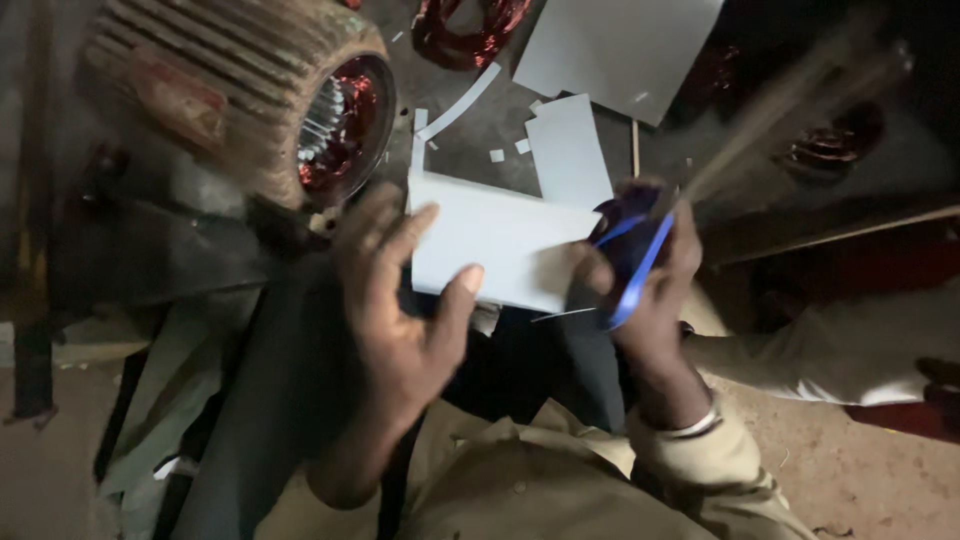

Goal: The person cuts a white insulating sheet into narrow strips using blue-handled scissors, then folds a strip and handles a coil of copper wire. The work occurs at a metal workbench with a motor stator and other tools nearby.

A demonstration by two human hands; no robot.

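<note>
Looking down from the head camera, I see my left hand (400, 300) pinching a white sheet of paper (495, 245) near the middle of the frame, thumb on the near edge and fingers spread over the left side. My right hand (645, 275), just right of centre, is closed around blue-handled scissors (630, 265), and their blades meet the sheet's right edge, though blur hides exactly how far they are in.

I judge the sheet light and thin yet fairly stiff, since it stays flat while held from one side. It would crease easily if squeezed, so a flat pinch close to the cutting line should keep it steady.

At the upper left of the frame lies a ribbed motor housing (230, 90) with reddish copper windings (345, 120) showing in its open end. More white sheets (615, 45) and small paper offcuts (455, 105) lie on the dark surface along the top of the frame.
</note>
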